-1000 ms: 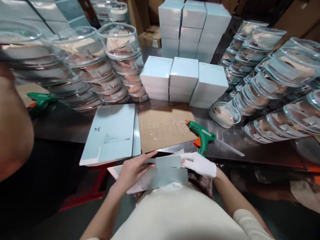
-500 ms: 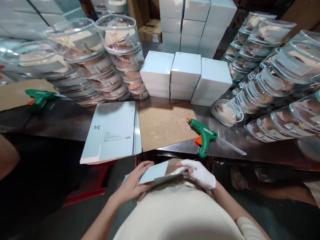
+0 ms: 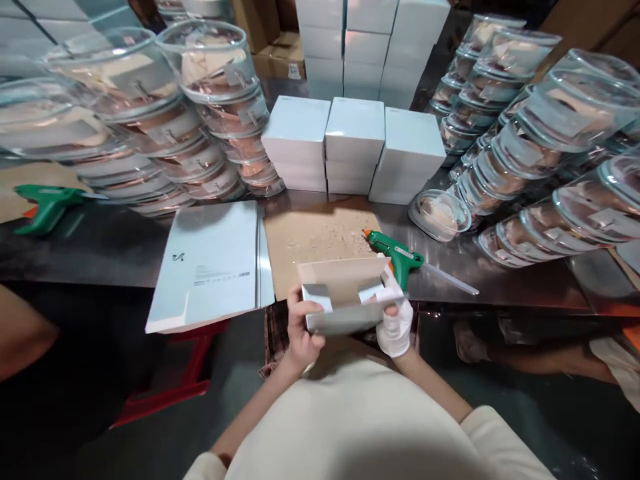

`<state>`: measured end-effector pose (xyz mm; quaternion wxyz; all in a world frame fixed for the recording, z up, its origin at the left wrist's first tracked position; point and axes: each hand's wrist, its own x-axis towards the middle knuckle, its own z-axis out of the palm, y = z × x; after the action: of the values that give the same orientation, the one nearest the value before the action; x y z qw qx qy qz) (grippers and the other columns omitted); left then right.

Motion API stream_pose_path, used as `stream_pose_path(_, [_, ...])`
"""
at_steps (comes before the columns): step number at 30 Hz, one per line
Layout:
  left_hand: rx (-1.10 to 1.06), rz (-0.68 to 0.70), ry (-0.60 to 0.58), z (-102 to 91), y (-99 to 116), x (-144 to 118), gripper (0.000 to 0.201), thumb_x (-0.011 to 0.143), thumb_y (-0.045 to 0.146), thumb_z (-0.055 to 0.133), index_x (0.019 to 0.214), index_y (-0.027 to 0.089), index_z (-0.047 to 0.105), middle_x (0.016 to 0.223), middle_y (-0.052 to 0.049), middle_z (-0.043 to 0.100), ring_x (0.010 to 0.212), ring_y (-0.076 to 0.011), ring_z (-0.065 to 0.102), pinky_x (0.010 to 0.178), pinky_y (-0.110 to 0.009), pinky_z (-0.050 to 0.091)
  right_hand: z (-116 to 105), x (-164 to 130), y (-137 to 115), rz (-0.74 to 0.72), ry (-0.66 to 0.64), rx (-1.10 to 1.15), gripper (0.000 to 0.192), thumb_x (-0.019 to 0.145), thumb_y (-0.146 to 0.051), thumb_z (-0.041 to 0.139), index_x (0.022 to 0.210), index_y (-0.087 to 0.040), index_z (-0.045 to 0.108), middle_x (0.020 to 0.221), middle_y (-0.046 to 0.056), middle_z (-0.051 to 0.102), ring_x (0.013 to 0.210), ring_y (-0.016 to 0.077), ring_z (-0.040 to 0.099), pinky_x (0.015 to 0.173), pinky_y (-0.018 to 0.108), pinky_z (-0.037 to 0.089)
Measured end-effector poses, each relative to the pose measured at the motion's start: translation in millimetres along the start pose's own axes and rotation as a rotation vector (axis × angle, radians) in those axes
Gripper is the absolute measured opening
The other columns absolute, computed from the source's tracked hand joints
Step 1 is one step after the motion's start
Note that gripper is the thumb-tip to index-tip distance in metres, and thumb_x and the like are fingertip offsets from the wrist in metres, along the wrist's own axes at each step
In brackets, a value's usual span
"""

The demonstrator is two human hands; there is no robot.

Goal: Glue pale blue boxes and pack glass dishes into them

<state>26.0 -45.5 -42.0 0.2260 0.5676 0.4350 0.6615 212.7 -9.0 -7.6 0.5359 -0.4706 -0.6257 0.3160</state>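
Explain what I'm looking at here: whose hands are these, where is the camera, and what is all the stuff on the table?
No machine here: a person wears a camera on the head, looking down at their own hands. The bare left hand and the white-gloved right hand together hold a half-folded pale blue carton, open side up. On the steel table lie a green glue gun, a brown cardboard sheet and a stack of flat unfolded cartons. Behind stand finished white boxes and piles of clear plastic containers on both sides.

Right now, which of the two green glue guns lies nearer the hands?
The glue gun beside the brown cardboard sheet, just beyond the gloved right hand; the other lies far left.
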Motion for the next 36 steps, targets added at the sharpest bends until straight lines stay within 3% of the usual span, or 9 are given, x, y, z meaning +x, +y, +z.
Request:
stream_pose_path(3, [0.075,0.082,0.016,4.5,0.7,-3.0,0.04,0.096,0.062,0.063,0.112,0.025,0.059,0.12,-0.01,0.06,0.122,-0.03,0.063,0.099,-0.049,0.053,3.3,-0.3,-4.0,0.107,0.131,0.141,0.042,0.099,-0.053,0.055,0.13,-0.027,0.068,0.151,0.011,0.062,0.145,0.0332,0.055,0.124,0.052,0.042])
stream_pose_path(7, [0.131,0.191,-0.173,-0.6,5.4,2.8,0.048,0.09,0.05,0.077,0.127,0.027,0.055,0.119,-0.009,0.062,0.12,-0.028,0.066,0.096,-0.043,0.057,0.4,3.0,-7.2,0.115,0.26,0.281,0.05,0.088,-0.036,0.069,0.135,-0.029,0.055,0.158,0.01,0.055,0.136,0.0254,0.061,0.117,0.046,0.049])
stream_pose_path(10, [0.21,0.184,-0.243,-17.1,6.7,9.5,0.031,0.09,0.041,0.079,0.113,0.025,0.067,0.115,-0.007,0.068,0.11,-0.0243,0.07,0.088,-0.035,0.057,-25.2,12.8,-1.9,0.227,0.199,0.039,0.04,0.092,-0.046,0.063,0.126,-0.025,0.059,0.139,0.013,0.067,0.116,0.0244,0.07,0.104,0.042,0.056])
stream_pose_path(15, [0.276,0.027,-0.049,-36.5,-1.8,12.3,0.026,0.089,0.041,0.08,0.108,0.025,0.072,0.106,-0.004,0.071,0.107,-0.0225,0.069,0.094,-0.036,0.056,-64.6,51.2,15.1,0.691,-0.024,-0.753,0.047,0.081,-0.059,0.072,0.103,-0.018,0.068,0.107,0.018,0.075,0.11,0.0381,0.072,0.103,0.053,0.052])
stream_pose_path(19, [0.259,-0.036,-0.078,-33.6,-10.2,10.7,0.027,0.087,0.042,0.082,0.106,0.025,0.072,0.107,-0.004,0.071,0.115,-0.0239,0.066,0.101,-0.038,0.053,-66.4,67.8,33.4,0.86,0.04,-0.427,0.035,0.056,-0.033,0.086,0.082,-0.018,0.068,0.083,0.011,0.076,0.094,0.0323,0.074,0.084,0.037,0.056])
stream_pose_path(23, [0.231,-0.084,-0.011,-28.3,-12.8,13.4,0.027,0.088,0.046,0.08,0.104,0.026,0.071,0.104,-0.004,0.071,0.112,-0.0235,0.066,0.097,-0.036,0.054,-63.9,61.1,36.6,0.827,0.119,-0.083,0.029,0.061,-0.044,0.076,0.066,-0.02,0.059,0.055,0.002,0.063,0.053,0.0182,0.061,0.052,0.028,0.048])
stream_pose_path(28, [0.226,-0.16,-0.089,-15.3,5.6,30.4,0.029,0.089,0.049,0.078,0.104,0.024,0.073,0.107,-0.006,0.073,0.115,-0.0257,0.066,0.101,-0.039,0.053,-59.1,48.3,3.9,0.542,0.32,0.105,0.041,0.066,-0.052,0.079,0.081,-0.023,0.055,0.066,-0.001,0.071,0.055,0.0145,0.063,0.052,0.025,0.052])
stream_pose_path(32, [0.24,-0.112,-0.106,1.6,24.6,46.9,0.024,0.092,0.045,0.076,0.106,0.025,0.072,0.107,-0.006,0.074,0.118,-0.0254,0.065,0.107,-0.04,0.049,-58.4,35.3,-29.6,0.383,0.138,0.26,0.032,0.075,-0.046,0.083,0.075,-0.022,0.064,0.061,-0.001,0.067,0.053,0.0143,0.061,0.052,0.026,0.052])
stream_pose_path(36, [0.271,-0.045,-0.123,15.8,31.4,50.7,0.021,0.093,0.04,0.075,0.107,0.025,0.071,0.106,-0.005,0.075,0.113,-0.0237,0.065,0.101,-0.037,0.052,-59.3,14.3,-46.5,0.315,-0.047,0.084,0.024,0.083,-0.045,0.079,0.094,-0.024,0.075,0.072,0.002,0.074,0.057,0.0173,0.065,0.056,0.031,0.06])
